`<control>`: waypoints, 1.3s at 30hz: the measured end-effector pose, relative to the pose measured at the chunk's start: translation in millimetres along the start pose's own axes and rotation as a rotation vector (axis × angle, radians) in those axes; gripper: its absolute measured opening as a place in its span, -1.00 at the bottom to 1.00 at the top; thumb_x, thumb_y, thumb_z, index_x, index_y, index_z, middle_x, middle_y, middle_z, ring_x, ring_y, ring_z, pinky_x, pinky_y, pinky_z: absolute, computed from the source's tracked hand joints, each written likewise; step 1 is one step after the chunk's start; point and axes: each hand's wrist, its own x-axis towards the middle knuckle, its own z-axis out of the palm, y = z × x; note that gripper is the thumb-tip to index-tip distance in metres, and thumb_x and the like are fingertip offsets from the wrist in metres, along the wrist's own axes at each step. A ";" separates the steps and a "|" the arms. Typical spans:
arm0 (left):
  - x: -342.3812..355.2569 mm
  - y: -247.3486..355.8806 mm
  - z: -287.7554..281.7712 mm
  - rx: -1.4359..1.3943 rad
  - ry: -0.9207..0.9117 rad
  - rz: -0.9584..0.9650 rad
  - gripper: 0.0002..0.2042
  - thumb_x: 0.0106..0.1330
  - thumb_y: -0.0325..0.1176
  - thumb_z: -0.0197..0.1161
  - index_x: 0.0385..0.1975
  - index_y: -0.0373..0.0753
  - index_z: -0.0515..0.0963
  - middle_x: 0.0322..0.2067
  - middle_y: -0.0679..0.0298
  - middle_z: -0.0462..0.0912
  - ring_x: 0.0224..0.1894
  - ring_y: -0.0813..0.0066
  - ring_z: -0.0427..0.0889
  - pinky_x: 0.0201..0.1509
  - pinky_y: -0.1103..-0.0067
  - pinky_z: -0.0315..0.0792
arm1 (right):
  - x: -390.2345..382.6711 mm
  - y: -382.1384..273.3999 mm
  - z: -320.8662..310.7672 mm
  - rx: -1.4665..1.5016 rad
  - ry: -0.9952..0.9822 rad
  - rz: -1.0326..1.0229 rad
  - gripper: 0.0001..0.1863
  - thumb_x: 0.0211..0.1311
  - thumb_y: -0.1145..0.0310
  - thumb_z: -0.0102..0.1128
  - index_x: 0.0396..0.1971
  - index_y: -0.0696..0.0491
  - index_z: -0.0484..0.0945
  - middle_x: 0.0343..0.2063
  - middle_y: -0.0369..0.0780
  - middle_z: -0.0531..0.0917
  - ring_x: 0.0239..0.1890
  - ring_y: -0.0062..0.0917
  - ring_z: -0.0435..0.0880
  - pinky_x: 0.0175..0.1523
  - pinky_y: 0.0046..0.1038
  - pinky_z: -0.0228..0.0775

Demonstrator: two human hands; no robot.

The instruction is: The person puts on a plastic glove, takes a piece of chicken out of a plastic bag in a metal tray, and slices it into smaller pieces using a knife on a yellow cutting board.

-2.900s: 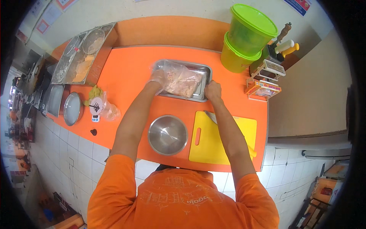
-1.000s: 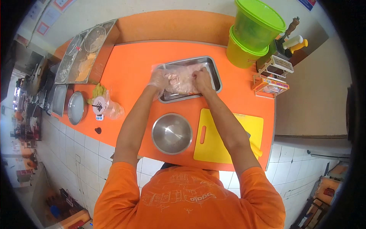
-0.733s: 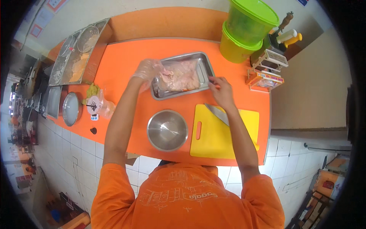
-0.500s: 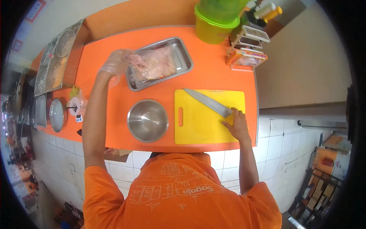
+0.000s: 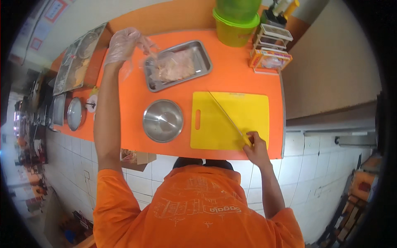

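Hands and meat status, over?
Right hand holds knife over board. Gloved left hand, grip unclear. Bagged meat in metal tray. Steel bowl beside board, not obstructing.

The bowl [image 5: 163, 121] and tray [image 5: 202, 58] are shiny metal, the board [image 5: 213, 128] smooth plastic, the bag [image 5: 173, 66] glossy plastic

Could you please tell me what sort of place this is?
Probably a food-preparation kitchen: the right hand holds a knife over a yellow cutting board, near a metal tray of what looks like raw meat.
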 end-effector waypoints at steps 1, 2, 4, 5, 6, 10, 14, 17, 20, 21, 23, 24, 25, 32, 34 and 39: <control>1.6 9.9 -10.1 0.012 0.027 0.010 -0.79 0.41 -0.39 0.12 -0.38 -0.40 0.60 -0.47 0.12 0.72 -0.41 0.37 0.70 -0.20 0.43 0.58 | -5.4 -2.8 -1.3 0.092 -0.057 0.054 -0.65 0.19 0.49 0.22 0.00 0.14 0.49 -0.47 -0.08 0.61 -0.44 -0.31 0.65 -0.26 -0.28 0.54; 7.2 16.3 -16.8 -0.213 -0.071 -0.031 -0.79 0.39 -0.39 0.14 -0.42 -0.38 0.61 -0.46 0.13 0.72 -0.38 0.36 0.70 -0.16 0.45 0.57 | -10.8 -3.9 0.4 0.088 -0.052 0.033 -0.65 0.19 0.49 0.22 0.00 0.14 0.49 -0.47 -0.08 0.61 -0.44 -0.31 0.65 -0.26 -0.28 0.54; 13.3 28.3 -20.0 -0.440 -0.161 -0.057 -0.80 0.37 -0.40 0.16 -0.45 -0.37 0.61 -0.44 0.13 0.72 -0.36 0.34 0.69 -0.12 0.47 0.56 | -21.2 -4.6 7.6 0.286 -0.091 0.141 -0.67 0.22 0.51 0.16 0.00 0.14 0.48 -0.52 -0.14 0.60 -0.52 -0.48 0.63 -0.40 -0.38 0.48; 14.9 30.1 -9.3 -0.161 -0.046 -0.102 -0.80 0.33 -0.43 0.15 -0.50 -0.38 0.58 -0.46 0.10 0.71 -0.35 0.32 0.69 -0.11 0.45 0.55 | -27.0 -7.1 10.0 0.273 -0.085 0.136 -0.67 0.22 0.51 0.16 0.00 0.14 0.48 -0.52 -0.14 0.60 -0.52 -0.48 0.63 -0.40 -0.38 0.48; 17.9 28.6 -3.4 0.116 0.068 -0.147 -0.81 0.30 -0.46 0.15 -0.55 -0.39 0.55 -0.47 0.06 0.69 -0.34 0.29 0.68 -0.09 0.43 0.53 | -32.0 -12.0 14.4 0.351 -0.076 0.192 -0.68 0.23 0.51 0.15 0.01 0.15 0.48 -0.53 -0.17 0.60 -0.57 -0.53 0.60 -0.46 -0.42 0.44; 31.5 -63.5 4.5 -0.276 -0.439 -0.142 -0.80 0.38 -0.39 0.16 -0.42 -0.34 0.64 -0.36 0.13 0.71 -0.10 0.21 0.68 0.15 0.39 0.47 | -46.9 -28.9 25.0 0.529 -0.113 0.301 -0.72 0.31 0.53 0.09 0.01 0.16 0.46 -0.44 -0.23 0.60 -0.57 -0.64 0.56 -0.55 -0.55 0.43; 11.2 -92.1 40.2 -0.819 -0.399 -0.411 -0.89 0.32 -0.51 0.16 -0.42 -0.33 0.60 -0.39 0.08 0.69 -0.25 0.22 0.68 -0.03 0.39 0.52 | -65.9 -32.3 31.6 0.627 -0.086 0.396 -0.79 0.41 0.53 0.09 0.00 0.14 0.44 -0.35 -0.25 0.60 -0.48 -0.66 0.59 -0.52 -0.59 0.47; 12.2 -100.4 65.7 -0.803 -0.208 -0.601 -0.90 0.34 -0.48 0.17 -0.37 -0.34 0.59 -0.34 0.04 0.71 -0.34 0.23 0.67 -0.11 0.36 0.52 | -79.7 -42.1 30.8 0.631 -0.036 0.455 -0.82 0.45 0.51 0.10 -0.01 0.12 0.44 -0.34 -0.26 0.59 -0.47 -0.66 0.60 -0.51 -0.60 0.48; 28.0 -118.5 73.1 -0.522 -0.209 -0.509 -0.84 0.38 -0.37 0.25 -0.18 -0.31 0.64 -0.25 0.10 0.73 -0.23 0.26 0.68 -0.04 0.37 0.53 | -95.4 -41.4 29.6 0.612 -0.006 0.463 -0.80 0.44 0.51 0.11 0.01 0.11 0.45 -0.33 -0.25 0.59 -0.46 -0.66 0.60 -0.50 -0.60 0.48; 32.8 -127.9 71.0 -0.430 -0.240 -0.453 -0.81 0.38 -0.34 0.27 -0.14 -0.30 0.65 -0.23 0.13 0.74 -0.20 0.27 0.69 -0.02 0.37 0.53 | -96.6 -43.0 29.9 0.611 -0.016 0.468 -0.80 0.44 0.51 0.11 0.01 0.11 0.45 -0.33 -0.25 0.59 -0.46 -0.66 0.60 -0.50 -0.60 0.48; 42.9 -118.0 77.5 -0.242 -0.238 -0.320 -0.71 0.35 -0.23 0.34 -0.05 -0.27 0.67 -0.16 0.20 0.75 -0.10 0.29 0.69 0.04 0.39 0.53 | -104.8 -41.7 33.3 0.646 0.049 0.496 -0.75 0.39 0.50 0.16 0.03 0.12 0.48 -0.34 -0.25 0.60 -0.46 -0.64 0.59 -0.50 -0.58 0.47; 43.5 -104.9 82.8 -0.143 -0.199 -0.240 -0.63 0.31 -0.16 0.39 0.00 -0.26 0.67 -0.12 0.23 0.76 -0.03 0.31 0.69 0.08 0.41 0.53 | -108.7 -38.5 36.3 0.652 0.055 0.519 -0.75 0.39 0.50 0.16 0.03 0.12 0.48 -0.34 -0.25 0.60 -0.46 -0.64 0.59 -0.50 -0.58 0.47; 42.9 -114.7 77.7 -0.143 -0.199 -0.247 -0.63 0.31 -0.16 0.39 0.00 -0.26 0.67 -0.12 0.23 0.76 -0.03 0.31 0.69 0.08 0.41 0.53 | -105.4 -39.6 38.8 0.637 0.046 0.513 -0.74 0.39 0.50 0.17 0.04 0.12 0.48 -0.35 -0.25 0.61 -0.46 -0.64 0.59 -0.50 -0.58 0.47; 37.8 -141.1 80.5 0.558 -0.456 -0.327 -0.64 0.22 -0.20 0.32 -0.01 -0.14 0.75 0.01 0.03 0.75 0.08 0.20 0.73 0.16 0.39 0.55 | -99.3 -45.1 56.5 0.601 -0.031 0.487 -0.79 0.43 0.54 0.11 0.02 0.12 0.46 -0.31 -0.24 0.59 -0.45 -0.67 0.62 -0.52 -0.62 0.48; 20.4 -155.8 108.8 0.560 -0.573 -0.357 -0.66 0.22 -0.25 0.30 -0.02 -0.12 0.76 0.00 -0.01 0.75 0.09 0.17 0.74 0.16 0.35 0.57 | -98.3 -47.5 59.0 0.592 -0.024 0.464 -0.79 0.43 0.54 0.11 0.01 0.12 0.46 -0.31 -0.24 0.60 -0.45 -0.67 0.62 -0.52 -0.61 0.48; 7.9 -164.2 136.1 1.080 -0.486 0.023 -0.71 0.30 -0.29 0.18 -0.14 -0.26 0.77 -0.04 -0.13 0.72 0.04 0.05 0.75 0.03 0.26 0.63 | -94.9 -57.7 51.7 0.519 -0.029 0.469 -0.78 0.41 0.58 0.11 0.01 0.12 0.46 -0.32 -0.23 0.60 -0.45 -0.66 0.62 -0.51 -0.61 0.48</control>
